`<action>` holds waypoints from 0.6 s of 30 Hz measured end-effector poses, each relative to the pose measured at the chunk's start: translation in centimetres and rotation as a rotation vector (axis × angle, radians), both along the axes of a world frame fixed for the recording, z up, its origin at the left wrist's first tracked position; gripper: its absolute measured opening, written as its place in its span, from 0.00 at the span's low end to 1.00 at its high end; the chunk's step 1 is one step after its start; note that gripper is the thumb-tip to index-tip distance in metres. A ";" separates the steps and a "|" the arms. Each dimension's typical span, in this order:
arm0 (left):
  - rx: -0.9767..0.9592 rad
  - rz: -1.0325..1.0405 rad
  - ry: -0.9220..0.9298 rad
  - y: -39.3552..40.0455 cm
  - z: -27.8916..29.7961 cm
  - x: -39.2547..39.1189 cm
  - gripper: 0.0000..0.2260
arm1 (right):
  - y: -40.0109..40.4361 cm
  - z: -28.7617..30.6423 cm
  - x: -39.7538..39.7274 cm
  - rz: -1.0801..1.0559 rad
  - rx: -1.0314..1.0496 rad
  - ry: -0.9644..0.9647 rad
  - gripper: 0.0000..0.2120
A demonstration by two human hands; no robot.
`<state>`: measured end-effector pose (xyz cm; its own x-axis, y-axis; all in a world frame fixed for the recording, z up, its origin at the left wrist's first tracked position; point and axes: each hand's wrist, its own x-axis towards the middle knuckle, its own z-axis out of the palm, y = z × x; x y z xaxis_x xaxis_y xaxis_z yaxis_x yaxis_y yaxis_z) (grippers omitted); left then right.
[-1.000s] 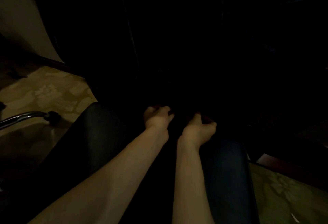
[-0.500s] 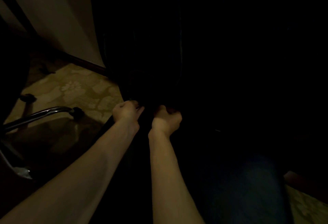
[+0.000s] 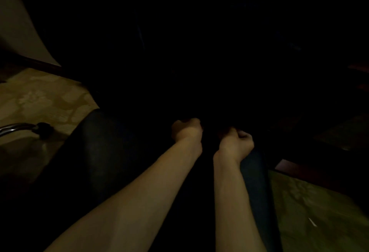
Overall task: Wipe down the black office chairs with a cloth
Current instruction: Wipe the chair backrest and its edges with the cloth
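Both fists had shifted rightward and lower in the head view over the past half second, and the wall and patterned carpet [image 3: 42, 100] at left had slid back toward the frame's edge, a sign the person had turned back along the chair rather than moved on to another.

Left hand [image 3: 186, 130] and right hand [image 3: 236, 139] sat close together but apart, each curled tight with knuckles up, at the far end of a black office chair [image 3: 103, 152] whose dim, faintly textured surface ran from the lower frame up toward the hands. What the curled fingers held could not be told; the cloth, if it lay beneath or between them, was lost in the dark, and no pale edge of it showed.

Judged by the paired fists, the wipe was probably being worked along one strip of upholstery, with the return pass suggesting that this part was not yet finished.

Seen from above, the chair's long axis ran near to far, tilted slightly right, with its far end pointing into the black upper half of the frame. A chrome chair leg [image 3: 18, 128] with a dark caster stood well apart at left.
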<state>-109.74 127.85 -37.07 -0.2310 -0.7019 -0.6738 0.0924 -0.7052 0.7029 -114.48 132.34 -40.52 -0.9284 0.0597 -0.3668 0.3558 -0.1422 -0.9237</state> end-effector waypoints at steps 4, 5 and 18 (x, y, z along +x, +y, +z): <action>0.176 -0.083 0.179 3.3 0.5 -2.6 0.16 | 3.6 0.9 -2.9 -0.128 0.032 0.002 0.08; 0.190 -0.086 0.193 3.9 0.6 -3.1 0.18 | 4.1 1.0 -3.5 -0.136 0.044 0.000 0.05; 0.287 0.075 0.238 1.0 1.1 -1.9 0.08 | 0.2 1.2 -2.4 -0.045 0.154 0.006 0.06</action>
<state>-111.59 128.90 -35.99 -0.3599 -0.5133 -0.7791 0.2884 -0.8554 0.4303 -116.93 132.53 -39.30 -0.9255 0.1561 -0.3450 0.3471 -0.0148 -0.9377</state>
